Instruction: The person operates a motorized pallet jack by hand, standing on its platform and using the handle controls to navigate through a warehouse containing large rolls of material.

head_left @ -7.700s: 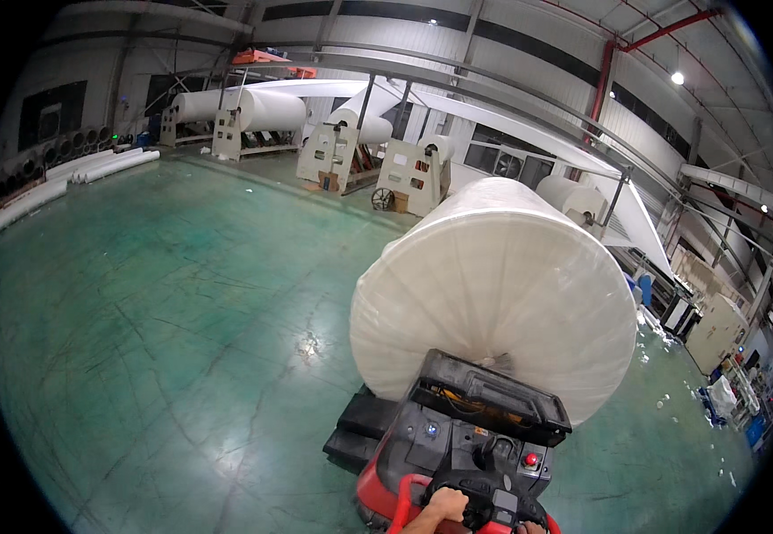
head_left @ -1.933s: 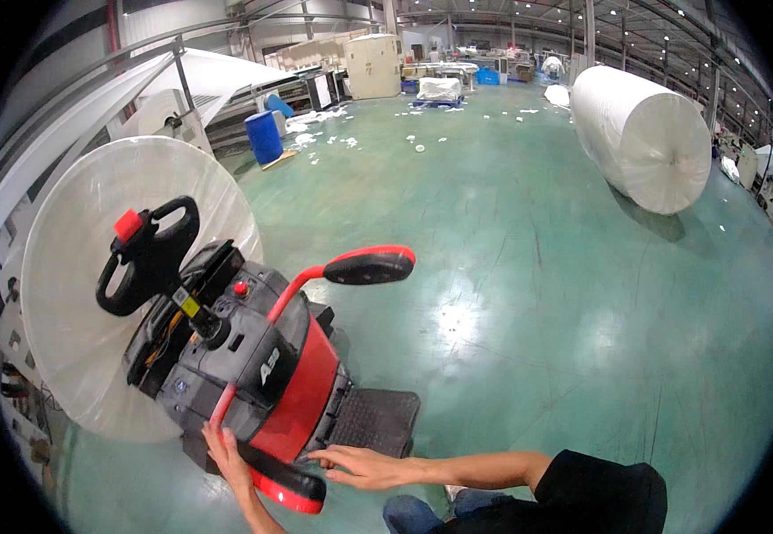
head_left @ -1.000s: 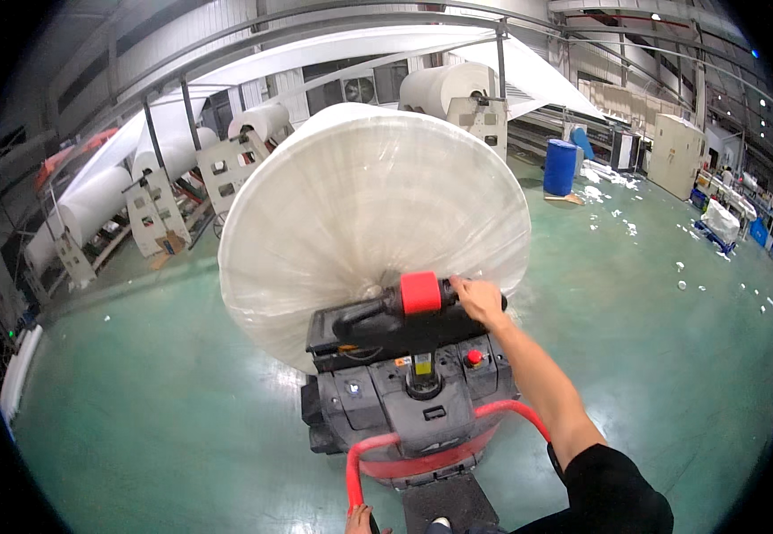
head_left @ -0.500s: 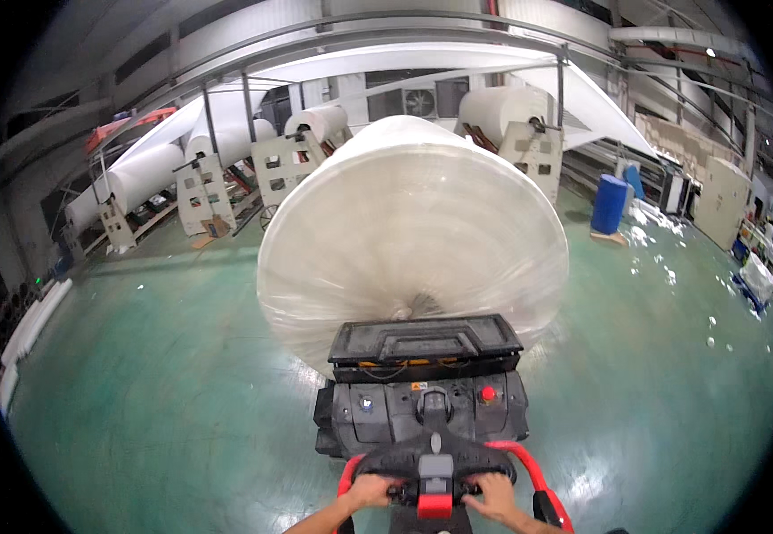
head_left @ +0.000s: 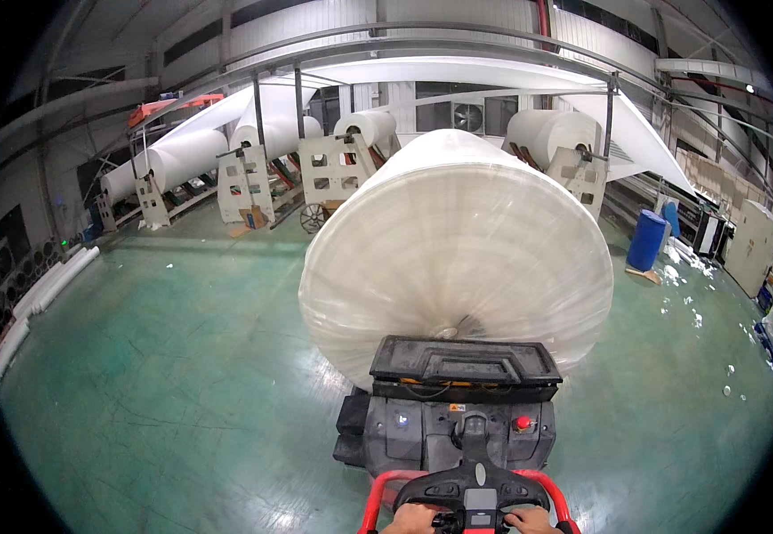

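Both of my hands are closed round the control handle (head_left: pixel 440 488) of an electric pallet truck (head_left: pixel 404 440), at the lower edge. My left hand (head_left: pixel 412 519) wraps the left grip, and my right hand (head_left: pixel 529 520) wraps the right grip with its thumb toward the handle's middle. Red guard bars (head_left: pixel 376 498) curve outside both hands. On the truck's black body sits a red stop button (head_left: pixel 523 423). Just beyond the truck's black cover lies a huge white roll (head_left: pixel 458 240) wrapped in clear film, its round end facing me. The forks are hidden.
Several white rolls (head_left: pixel 189 160) rest on cream machine stands (head_left: pixel 333 171) across the back. A blue drum (head_left: pixel 646 240) stands at the right, near white scraps (head_left: pixel 684 267) and a cream cabinet (head_left: pixel 751 249). Long white tubes (head_left: pixel 53 287) lie along the left side of the green floor (head_left: pixel 182 356).
My view has shifted, so the truck, the roll and my hands sit lower and further right in the picture. Both hands keep their hold on the handle.
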Demonstrator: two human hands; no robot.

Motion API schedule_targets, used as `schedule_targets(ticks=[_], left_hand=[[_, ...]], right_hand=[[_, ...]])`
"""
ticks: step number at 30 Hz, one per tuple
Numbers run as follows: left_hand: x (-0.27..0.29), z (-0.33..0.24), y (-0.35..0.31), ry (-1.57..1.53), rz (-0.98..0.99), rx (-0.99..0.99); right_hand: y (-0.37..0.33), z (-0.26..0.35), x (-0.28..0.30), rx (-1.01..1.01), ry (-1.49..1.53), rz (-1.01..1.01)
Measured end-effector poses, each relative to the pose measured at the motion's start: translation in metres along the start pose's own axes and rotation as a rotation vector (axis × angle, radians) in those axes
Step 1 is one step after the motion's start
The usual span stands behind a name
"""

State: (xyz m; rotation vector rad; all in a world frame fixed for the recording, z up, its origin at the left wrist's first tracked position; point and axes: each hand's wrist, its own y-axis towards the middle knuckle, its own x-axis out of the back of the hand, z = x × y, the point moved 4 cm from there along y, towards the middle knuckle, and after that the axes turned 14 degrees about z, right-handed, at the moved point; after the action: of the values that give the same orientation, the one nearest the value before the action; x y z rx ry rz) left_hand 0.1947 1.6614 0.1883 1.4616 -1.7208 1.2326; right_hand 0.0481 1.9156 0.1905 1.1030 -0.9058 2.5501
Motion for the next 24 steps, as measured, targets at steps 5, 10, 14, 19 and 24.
schedule_targets(ticks=[5,10,14,19,24], left_hand=[[0.04,-0.022,-0.022,-0.102,-0.07,-0.113],[0.023,-0.013,-0.009,0.065,0.229,0.059],[-0.016,0.014,0.014,0.115,0.18,-0.008],[-0.016,0.017,0.021,0.106,0.081,0.001],[-0.046,0.043,0.044,0.171,0.016,-0.018]], right_hand=[[0.001,0.004,0.004,-0.001,-0.166,-0.08],[-0.001,0.005,0.0,0.025,-0.209,-0.116],[-0.003,0.013,0.004,0.053,-0.164,-0.16],[0.002,0.01,0.005,0.061,-0.147,-0.189],[0.022,-0.001,0.0,0.005,-0.185,-0.16]])
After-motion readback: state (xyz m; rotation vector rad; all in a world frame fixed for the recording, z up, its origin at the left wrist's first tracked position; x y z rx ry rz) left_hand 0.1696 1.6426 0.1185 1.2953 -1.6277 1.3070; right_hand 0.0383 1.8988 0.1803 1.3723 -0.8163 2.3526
